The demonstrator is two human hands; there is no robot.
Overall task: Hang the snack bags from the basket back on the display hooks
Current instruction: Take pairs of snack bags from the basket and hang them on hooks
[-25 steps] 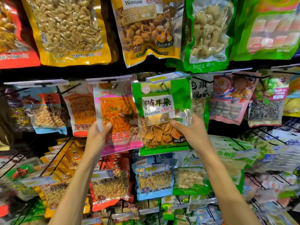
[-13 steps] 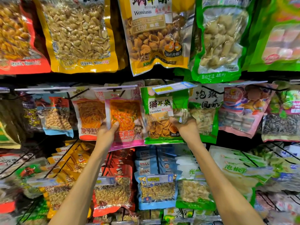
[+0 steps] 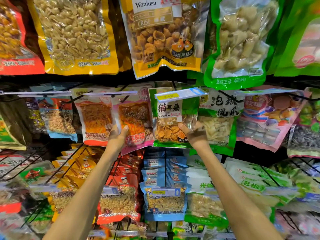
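Observation:
A green Maoerduo crisp bag [image 3: 170,118] hangs in the middle row, its top tucked behind a blue and yellow price tag [image 3: 180,94] at the end of a display hook. My right hand [image 3: 194,134] grips its lower right edge. My left hand [image 3: 117,135] holds the lower left edge of a pink bag [image 3: 136,122] of orange shreds, which hangs just to the left. The two bags touch side by side. No basket is in view.
Big bags hang in the top row: a yellow peanut bag [image 3: 74,35], a Woniusu crisp bag [image 3: 164,35], a green bag [image 3: 240,42]. Beside the green crisp bag hangs a green and white bag [image 3: 218,122]. Black wire hooks [image 3: 72,163] with more bags stick out below my arms.
Both hands have pushed the two bags further back toward the rack. The green bag's top now sits behind the price tag, deeper on its hook. The view has tilted up.

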